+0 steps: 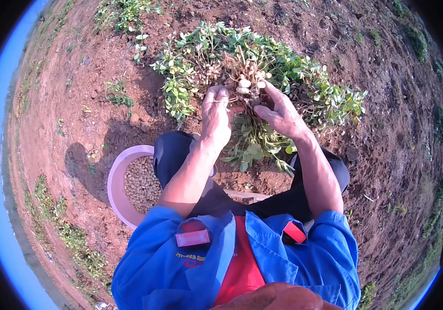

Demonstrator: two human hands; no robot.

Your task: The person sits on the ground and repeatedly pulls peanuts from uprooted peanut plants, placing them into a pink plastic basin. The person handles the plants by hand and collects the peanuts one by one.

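Observation:
An uprooted peanut plant (253, 106) is held upside down in front of me. Its roots and pale peanut pods (244, 83) point up and away, and its leafy top (258, 143) hangs between my knees. My right hand (283, 112) grips the stems from the right, with thumb and forefinger close to the pods. On the other side, my left hand (216, 114) has its fingers curled at a thin root strand, its thumb reaching the stems. Whether a pod is inside the left fingers is hidden. Beyond both hands lies a heap of pulled peanut plants (283, 58).
A pink plastic tub (116, 193), partly filled with peanuts (142, 184), stands by my left knee. Reddish, cloddy soil (384, 128) surrounds me. Another clump of plants (126, 15) lies at the far left. More low greenery (78, 240) grows along the left side.

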